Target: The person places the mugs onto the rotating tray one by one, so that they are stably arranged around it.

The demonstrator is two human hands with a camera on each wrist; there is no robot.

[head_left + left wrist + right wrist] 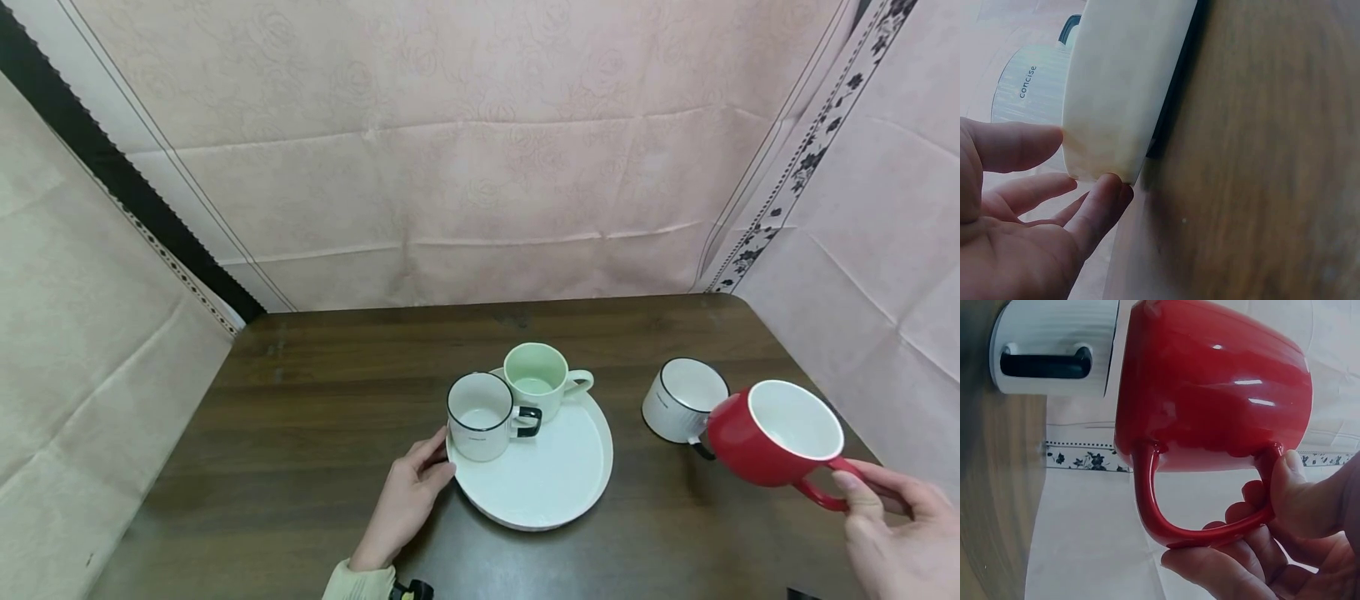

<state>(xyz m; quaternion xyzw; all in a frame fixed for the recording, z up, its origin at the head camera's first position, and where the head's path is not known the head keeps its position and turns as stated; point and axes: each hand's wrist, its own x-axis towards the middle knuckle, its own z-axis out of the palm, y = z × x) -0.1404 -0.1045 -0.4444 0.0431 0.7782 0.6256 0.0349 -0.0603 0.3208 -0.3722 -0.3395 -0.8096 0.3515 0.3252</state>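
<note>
My left hand (pixel 415 487) touches the left edge of a round white tray (pixel 525 500), its thumb and fingertips against the tray's pale side wall (pixel 1129 75). On the tray stand a white mug (pixel 480 417) with a black rim and handle and a light green mug (pixel 536 371). At the right, my right hand (pixel 896 517) grips the handle of a red mug (pixel 757 446) with a white inside. That mug is held tilted, above the table in the right wrist view. Behind it another white mug (pixel 678 400) stands on the table, partly hidden.
The brown wooden table (pixel 315 450) has pale patterned cloth (pixel 450 167) hanging behind it and on both sides. A small dark object (pixel 801 594) shows at the bottom edge. A black band (pixel 112 167) crosses the cloth on the left.
</note>
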